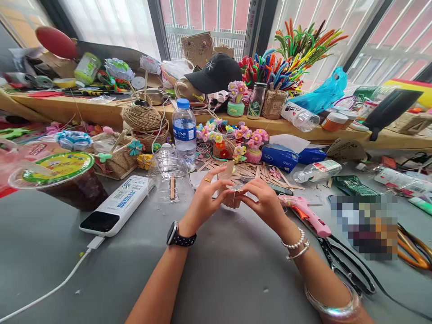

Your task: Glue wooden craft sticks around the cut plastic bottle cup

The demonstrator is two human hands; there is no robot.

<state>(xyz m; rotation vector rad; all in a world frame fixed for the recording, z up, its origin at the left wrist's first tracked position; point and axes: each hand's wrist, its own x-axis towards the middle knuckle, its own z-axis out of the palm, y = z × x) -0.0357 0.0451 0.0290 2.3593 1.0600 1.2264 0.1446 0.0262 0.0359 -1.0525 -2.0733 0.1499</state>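
Hands (pixel 206 194) (pixel 265 202) pinch wood (pixel 231 200); glue gun (pixel 312 217) nearby

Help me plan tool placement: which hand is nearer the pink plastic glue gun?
Right: the right hand is just left of the glue gun; the left hand is farther to its left.

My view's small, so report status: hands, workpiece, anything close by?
Left hand pinching small wooden piece, right hand at its edge. Loose wooden sticks just beyond. Pink glue gun lying near right hand.

A gray table (pixel 232 279) carries a cup (pixel 83 186) and power bank (pixel 118 207).
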